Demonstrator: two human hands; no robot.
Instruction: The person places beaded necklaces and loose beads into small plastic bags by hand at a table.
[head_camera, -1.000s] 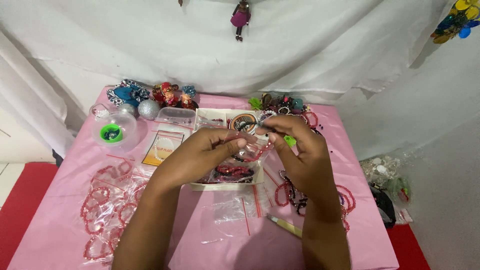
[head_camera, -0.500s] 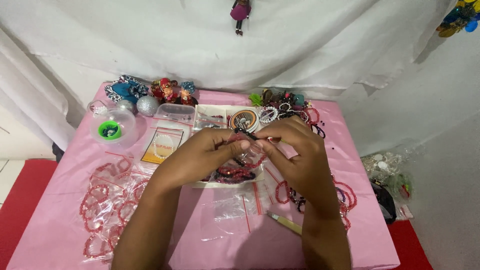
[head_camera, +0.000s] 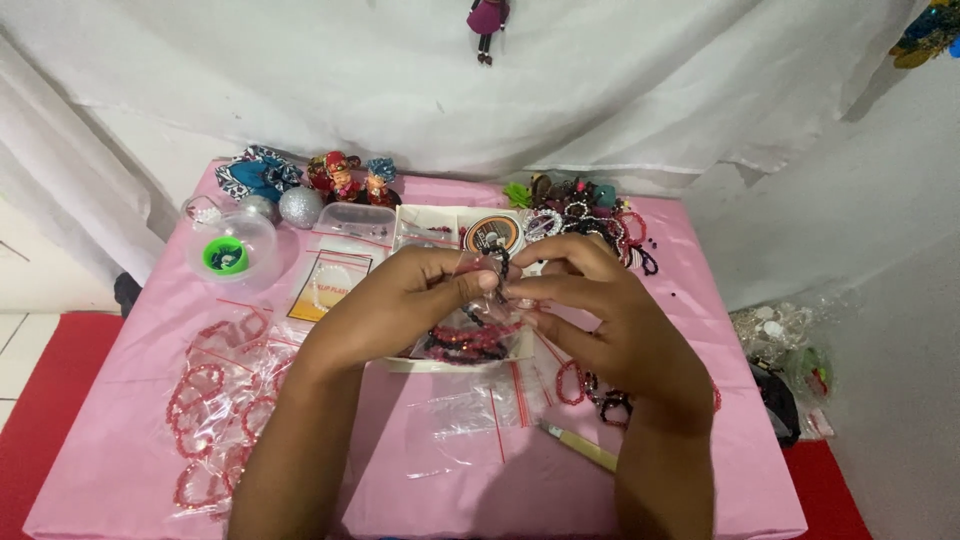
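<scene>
Clear plastic bag (head_camera: 490, 300) with red beads inside is being pinched shut-fingered between left hand (head_camera: 400, 305) and right hand (head_camera: 600, 310), above the white tray (head_camera: 455, 363) mid-table. Beads are likely being risked: a slack pinch could spill them. Bag mouth is being hidden by fingers; contents hard to resolve.

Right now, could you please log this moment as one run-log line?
left hand: pinches small clear bag | right hand: pinches same bag | below: white tray | surface: pink tablecloth

Single head view, looking steeply down, close over pink table (head_camera: 130, 400), facing white draped backdrop (head_camera: 600, 90)
</scene>
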